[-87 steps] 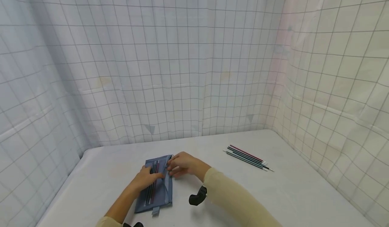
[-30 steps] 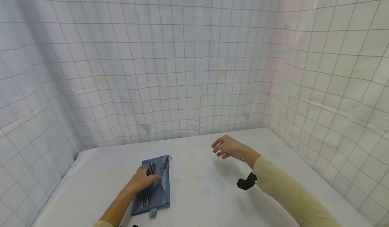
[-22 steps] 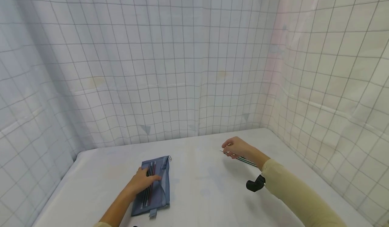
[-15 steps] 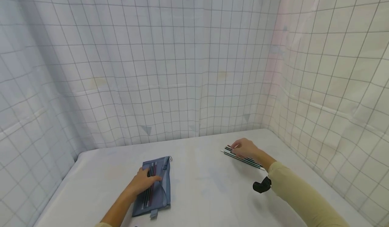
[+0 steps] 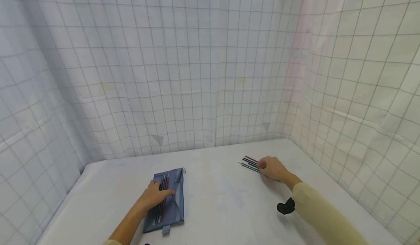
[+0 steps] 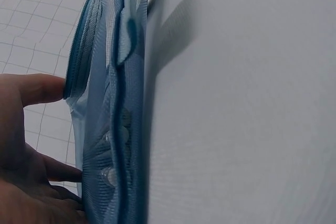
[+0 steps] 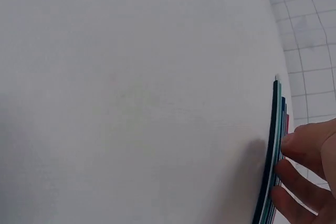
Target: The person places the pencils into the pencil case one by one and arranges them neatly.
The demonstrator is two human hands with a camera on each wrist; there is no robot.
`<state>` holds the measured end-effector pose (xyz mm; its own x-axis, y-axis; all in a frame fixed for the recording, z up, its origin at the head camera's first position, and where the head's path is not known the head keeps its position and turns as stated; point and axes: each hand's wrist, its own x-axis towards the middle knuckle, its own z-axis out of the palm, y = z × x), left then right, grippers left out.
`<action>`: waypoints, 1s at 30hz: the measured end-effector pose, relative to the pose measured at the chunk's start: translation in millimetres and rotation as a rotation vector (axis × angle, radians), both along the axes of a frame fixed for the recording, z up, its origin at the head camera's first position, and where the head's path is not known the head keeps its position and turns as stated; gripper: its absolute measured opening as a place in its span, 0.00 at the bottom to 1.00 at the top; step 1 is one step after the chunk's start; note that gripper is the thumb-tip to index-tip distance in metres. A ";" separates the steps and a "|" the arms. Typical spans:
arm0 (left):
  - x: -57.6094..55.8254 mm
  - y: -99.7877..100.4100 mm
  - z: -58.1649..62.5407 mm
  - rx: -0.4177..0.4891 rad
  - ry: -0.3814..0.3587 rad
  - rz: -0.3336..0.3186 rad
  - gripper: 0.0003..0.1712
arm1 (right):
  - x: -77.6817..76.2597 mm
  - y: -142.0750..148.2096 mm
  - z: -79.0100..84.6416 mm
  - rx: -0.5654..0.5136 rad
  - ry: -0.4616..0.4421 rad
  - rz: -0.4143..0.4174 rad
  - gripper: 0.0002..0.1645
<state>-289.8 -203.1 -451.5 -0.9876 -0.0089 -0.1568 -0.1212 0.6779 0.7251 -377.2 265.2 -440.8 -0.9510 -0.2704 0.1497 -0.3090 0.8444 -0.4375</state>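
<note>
A blue zip pencil case (image 5: 171,208) with mesh sides lies at the left of the white table, several pencils (image 5: 157,216) showing inside it. My left hand (image 5: 153,195) rests on it with fingers spread; in the left wrist view the thumb touches the zipper edge of the case (image 6: 131,145). To the right, several slim dark, teal and red pencils (image 5: 251,165) lie side by side. Over them is my right hand (image 5: 273,167), thumb and fingertips bent down. In the right wrist view these fingertips (image 7: 287,142) lie at the pencils (image 7: 270,156), with no pencil lifted.
A white table (image 5: 216,208) spreads between the case and the loose pencils. White gridded curtains (image 5: 183,92) enclose the back and both sides. A black wrist camera (image 5: 286,206) hangs under the right sleeve.
My right hand has left the pencil case's zipper side, moved right to the loose pencils, then slid along them toward the right and lowered. The left hand has stayed on the case.
</note>
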 end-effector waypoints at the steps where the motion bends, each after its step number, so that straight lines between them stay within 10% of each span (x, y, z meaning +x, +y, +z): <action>1: -0.2 0.2 0.0 -0.003 0.003 -0.001 0.58 | -0.5 0.4 -2.7 0.020 -0.006 -0.003 0.11; 30: -1.2 -2.0 0.2 0.004 0.002 -0.015 0.58 | -12.9 -7.7 -3.6 0.111 -0.016 0.007 0.13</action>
<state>-291.0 -205.1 -451.3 -0.9879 0.0064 -0.1546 -0.1095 0.6769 0.7279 -390.1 257.5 -444.5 -0.9510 -0.2915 0.1034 -0.3092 0.8856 -0.3465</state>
